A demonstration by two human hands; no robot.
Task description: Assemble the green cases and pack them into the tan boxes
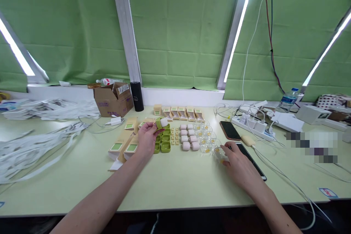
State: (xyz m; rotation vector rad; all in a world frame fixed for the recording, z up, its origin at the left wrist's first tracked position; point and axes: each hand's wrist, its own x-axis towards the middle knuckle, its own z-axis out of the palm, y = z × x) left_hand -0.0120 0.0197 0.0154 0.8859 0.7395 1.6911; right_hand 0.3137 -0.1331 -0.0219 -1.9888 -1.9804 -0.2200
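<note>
Head view: left hand [146, 139] lifted, fingers closed around a green case [161, 122] with pink insert. Right hand [238, 163] on the table [175, 186], fingers pinching a clear tray [220, 152].

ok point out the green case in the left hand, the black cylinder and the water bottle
green case [159, 122], head view, its green side by the fingertips
black cylinder [136, 96], head view, mid body
water bottle [287, 101], head view, its label

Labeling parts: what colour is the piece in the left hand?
Green holder with a pale pink insert, held in the left hand; head view.
</note>
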